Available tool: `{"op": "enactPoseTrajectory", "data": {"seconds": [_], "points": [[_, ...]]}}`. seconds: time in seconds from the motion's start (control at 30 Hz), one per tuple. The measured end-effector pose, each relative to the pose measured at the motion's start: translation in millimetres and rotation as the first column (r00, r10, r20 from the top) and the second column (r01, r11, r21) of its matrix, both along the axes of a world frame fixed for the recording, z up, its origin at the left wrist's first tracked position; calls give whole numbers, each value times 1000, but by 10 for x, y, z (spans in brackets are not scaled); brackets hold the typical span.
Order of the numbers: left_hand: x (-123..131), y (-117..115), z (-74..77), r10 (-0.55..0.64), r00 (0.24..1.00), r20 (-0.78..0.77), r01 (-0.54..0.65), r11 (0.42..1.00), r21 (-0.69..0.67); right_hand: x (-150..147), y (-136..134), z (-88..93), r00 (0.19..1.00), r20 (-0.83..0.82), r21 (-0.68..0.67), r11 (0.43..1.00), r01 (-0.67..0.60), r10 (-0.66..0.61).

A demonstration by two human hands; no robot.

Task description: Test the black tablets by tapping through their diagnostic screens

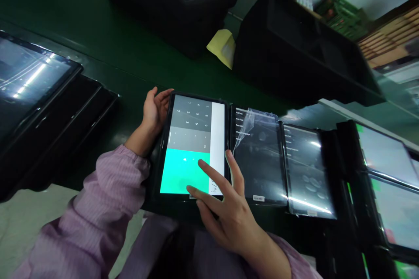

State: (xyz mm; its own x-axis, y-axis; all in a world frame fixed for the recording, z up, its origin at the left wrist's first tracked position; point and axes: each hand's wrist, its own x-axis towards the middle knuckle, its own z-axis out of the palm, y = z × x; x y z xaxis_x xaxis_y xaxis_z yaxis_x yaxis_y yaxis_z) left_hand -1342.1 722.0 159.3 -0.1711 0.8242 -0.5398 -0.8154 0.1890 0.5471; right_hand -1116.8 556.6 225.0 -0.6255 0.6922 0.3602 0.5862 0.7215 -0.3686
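Observation:
A tablet lies in front of me with a calculator on its lit screen: grey number keys, a green block and a white strip. My left hand grips its left edge, the fingertips partly hidden by the frame. Over the lower right of the screen, my right hand is spread, its fingers apart and holding nothing; a fingertip is at the green area, but I cannot tell if it touches. Just right is a second tablet with a dark text menu and peeling clear film. Beyond it is a third tablet, also showing a menu.
Stacked tablets stand at the left. More tablets with bright screens sit at the far right. Large black bins line the back of the green table, with a yellow paper between them.

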Motion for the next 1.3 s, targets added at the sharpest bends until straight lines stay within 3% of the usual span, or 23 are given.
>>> {"op": "enactPoseTrajectory", "data": {"seconds": [0.2,0.37,0.57,0.67,0.83,0.97,1.3], "points": [[21,-19,69,0,999,-41,0,1000,21,277,28,-17,952,-222,9,975,221,-213],[19,-14,85,-2,997,-78,1,1000,-7,458,207,-32,930,-182,100,935,341,-320],[1,-10,71,-37,994,-105,37,999,0,674,557,-56,882,-114,106,877,468,-457],[2,-24,75,-48,993,-112,49,999,8,667,622,-29,908,-92,103,903,417,-409],[22,-38,92,-75,988,-135,78,997,16,465,498,4,980,-72,21,982,186,-184],[28,-24,87,-76,989,-124,76,997,0,338,402,-18,993,-91,-26,997,69,-71],[39,-32,78,-75,991,-111,75,997,-1,355,344,-27,981,-149,6,992,128,-126]]}}
